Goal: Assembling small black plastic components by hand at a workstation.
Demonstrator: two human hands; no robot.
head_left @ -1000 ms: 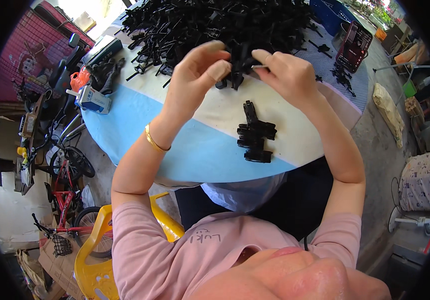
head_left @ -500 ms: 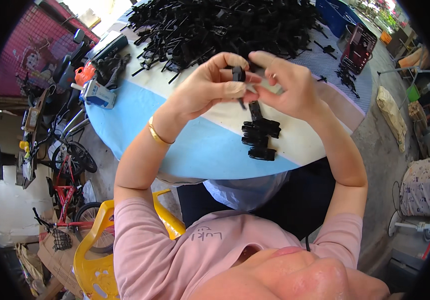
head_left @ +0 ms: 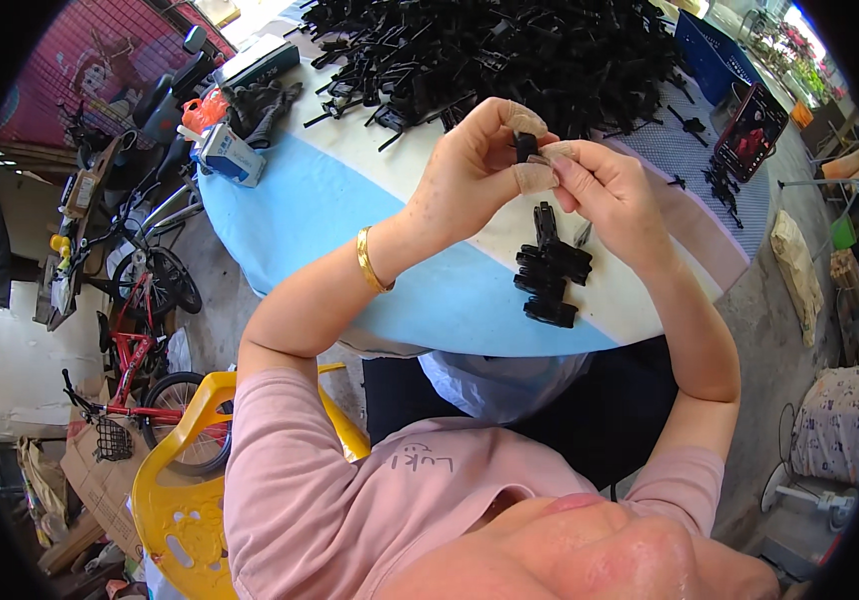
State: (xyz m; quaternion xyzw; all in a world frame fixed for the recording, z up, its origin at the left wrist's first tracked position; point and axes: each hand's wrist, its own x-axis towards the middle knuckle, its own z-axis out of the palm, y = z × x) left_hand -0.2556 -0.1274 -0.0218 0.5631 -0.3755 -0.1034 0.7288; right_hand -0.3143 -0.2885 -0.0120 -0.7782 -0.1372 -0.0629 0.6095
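Left hand: pinches small black plastic part.
Right hand: fingertips pinch the same part.
Below: stacked black parts on round table.

Blue-white box; red-lit phone screen

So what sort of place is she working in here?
Probably an informal home or yard workshop for small-parts assembly. A round table carries a big heap of black plastic parts, both hands pinch one small black part, and bicycles stand on bare concrete beside it.
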